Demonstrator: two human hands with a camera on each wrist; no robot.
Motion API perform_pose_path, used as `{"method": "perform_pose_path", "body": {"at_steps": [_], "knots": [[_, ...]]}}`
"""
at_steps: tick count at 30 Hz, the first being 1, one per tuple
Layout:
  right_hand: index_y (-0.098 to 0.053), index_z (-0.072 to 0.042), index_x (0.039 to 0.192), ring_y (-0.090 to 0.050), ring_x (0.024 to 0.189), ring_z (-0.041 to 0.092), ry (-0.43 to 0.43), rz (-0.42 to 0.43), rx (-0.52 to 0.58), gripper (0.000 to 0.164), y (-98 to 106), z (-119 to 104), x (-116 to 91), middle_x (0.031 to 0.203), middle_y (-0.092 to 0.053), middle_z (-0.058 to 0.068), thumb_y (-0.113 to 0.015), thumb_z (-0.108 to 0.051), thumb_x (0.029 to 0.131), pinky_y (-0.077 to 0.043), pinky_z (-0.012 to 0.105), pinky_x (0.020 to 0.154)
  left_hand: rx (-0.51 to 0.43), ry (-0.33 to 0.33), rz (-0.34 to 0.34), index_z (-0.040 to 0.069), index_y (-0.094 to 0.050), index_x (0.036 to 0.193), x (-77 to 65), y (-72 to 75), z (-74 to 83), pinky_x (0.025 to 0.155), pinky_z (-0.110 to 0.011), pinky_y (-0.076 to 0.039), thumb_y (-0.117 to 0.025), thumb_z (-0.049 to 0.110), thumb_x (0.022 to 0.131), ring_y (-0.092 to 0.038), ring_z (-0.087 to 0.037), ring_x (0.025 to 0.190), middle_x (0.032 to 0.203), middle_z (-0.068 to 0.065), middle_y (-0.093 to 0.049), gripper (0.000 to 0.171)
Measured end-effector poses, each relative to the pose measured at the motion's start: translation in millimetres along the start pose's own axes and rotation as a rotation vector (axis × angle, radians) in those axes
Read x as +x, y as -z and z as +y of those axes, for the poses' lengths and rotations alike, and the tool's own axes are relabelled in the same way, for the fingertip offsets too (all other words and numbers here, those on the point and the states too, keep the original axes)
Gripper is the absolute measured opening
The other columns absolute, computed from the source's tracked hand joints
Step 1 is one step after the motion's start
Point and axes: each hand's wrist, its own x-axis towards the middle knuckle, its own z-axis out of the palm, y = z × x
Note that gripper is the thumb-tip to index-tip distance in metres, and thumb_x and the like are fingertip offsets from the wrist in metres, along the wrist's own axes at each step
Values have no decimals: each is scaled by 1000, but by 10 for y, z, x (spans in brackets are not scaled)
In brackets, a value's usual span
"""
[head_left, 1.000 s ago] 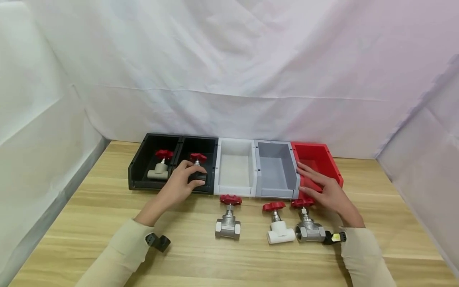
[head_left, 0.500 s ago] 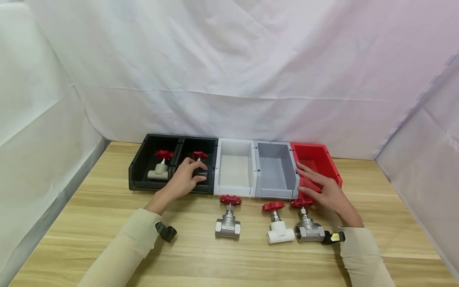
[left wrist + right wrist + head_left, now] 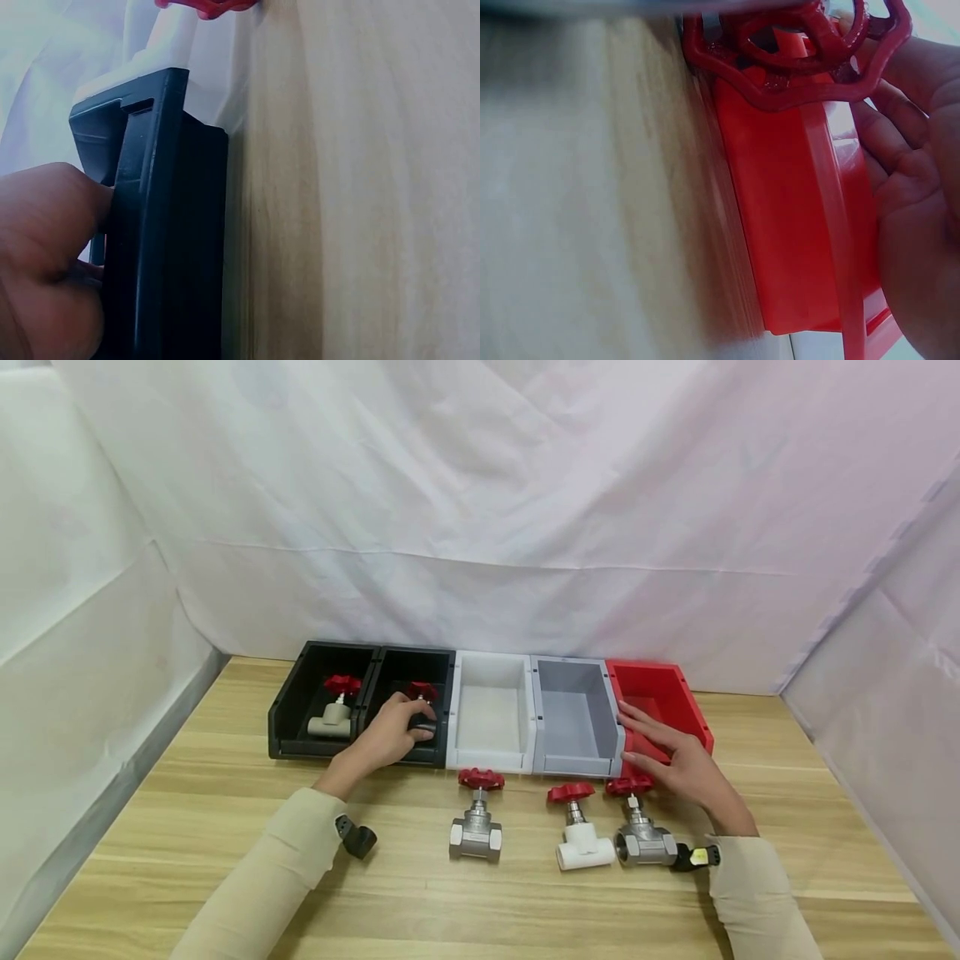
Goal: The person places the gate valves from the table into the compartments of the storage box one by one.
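My left hand (image 3: 386, 731) reaches into the second black bin (image 3: 382, 668) from the left. Its thumb and fingers curl round the dark body of a valve (image 3: 424, 724) with a red handwheel (image 3: 422, 691). In the left wrist view the left hand (image 3: 49, 255) is behind the bin's front lip (image 3: 142, 187), which hides most of the valve. My right hand (image 3: 686, 768) lies over the red bin (image 3: 651, 681), fingers extended and fingertips at the wall beside the grey bin (image 3: 573, 718). A steel valve's red handwheel (image 3: 802, 82) shows close by in the right wrist view.
A beige valve (image 3: 332, 720) lies in the leftmost black bin. The white bin (image 3: 491, 760) stands mid-row. In front of the bins on the wooden table (image 3: 480, 910) are a steel valve (image 3: 476, 835), a white valve (image 3: 585, 847) and another steel valve (image 3: 647, 843). White cloth (image 3: 480, 485) hangs behind.
My left hand has moved slightly right and deeper into the second black bin, and the dark valve has shifted a little right and down with it. The right hand stays almost still.
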Motion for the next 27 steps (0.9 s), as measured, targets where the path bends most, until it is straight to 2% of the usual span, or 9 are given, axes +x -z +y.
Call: {"method": "perform_pose_path", "body": {"at_steps": [4, 8, 15, 27], "knots": [[-49, -6, 140, -42, 125, 32, -2, 2, -4, 64, -3, -2, -5, 146, -42, 12, -75, -1, 81, -52, 52, 77, 25, 25, -5, 9, -65, 109, 8, -17, 7, 79, -40, -44, -67, 11, 90, -48, -27, 91, 107, -16, -48, 19], [-50, -5, 139, -43, 125, 31, 17, 6, -19, 63, 2, -8, -7, 145, -43, 12, -75, -1, 81, -52, 50, 79, 48, 17, -3, 9, -65, 107, 10, -22, 8, 79, -42, -44, -68, 6, 88, -47, -30, 95, 105, -17, -49, 19], [-52, -4, 137, -44, 125, 30, 32, 5, -28, 61, 21, -24, 5, 144, -45, 11, -75, 0, 81, -52, 42, 82, 53, 36, -13, 10, -65, 105, 21, -23, 7, 80, -41, -42, -67, 0, 87, -44, -33, 101, 107, -18, -49, 21], [-50, -4, 138, -42, 126, 33, 18, 1, -11, 62, 15, -17, -1, 145, -44, 13, -74, 0, 81, -51, 51, 80, 84, 65, -27, 7, -63, 108, 8, -4, 48, 83, -46, -42, -63, -5, 86, -43, -38, 105, 110, -22, -49, 26]]}}
